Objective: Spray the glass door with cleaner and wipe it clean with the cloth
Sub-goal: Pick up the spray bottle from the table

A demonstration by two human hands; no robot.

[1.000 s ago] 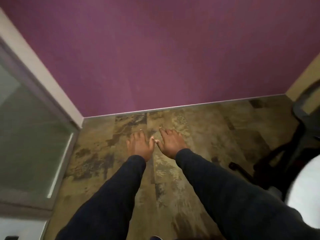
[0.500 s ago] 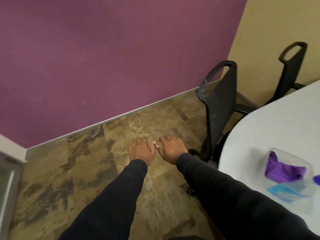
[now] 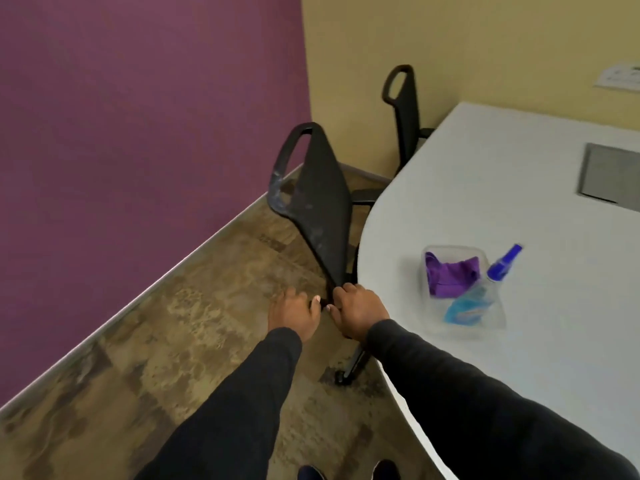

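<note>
Landmark: rounded white counter (image 3: 502, 174), filling the right side of the head view.
Tub: clear plastic tub (image 3: 425, 268) standing on the counter, near its curved left edge.
Cloth: crumpled purple cloth (image 3: 450, 275) inside the tub, in the end further onto the counter.
Cleaner: clear spray bottle of blue liquid with a blue head (image 3: 491, 275), lying tilted in the tub – its head pokes over the rim toward the counter's middle.
Left hand (image 3: 292, 315): off the counter's left edge, over the floor, palm down; fingers stretched forward and relaxed, holding nothing.
Right hand (image 3: 360, 311): just off the counter's left edge, palm down; fingers bent loosely downward, nothing in them – its thumb tip sits close to the left thumb.
Chair: black mesh-backed chair (image 3: 322, 188) tucked against the counter's left edge, beyond the hands.
Second chair: another black chair (image 3: 403, 98) at the counter's far corner, by the yellow wall.
Panel: grey square hatch (image 3: 609, 174) set in the counter's far right.
</note>
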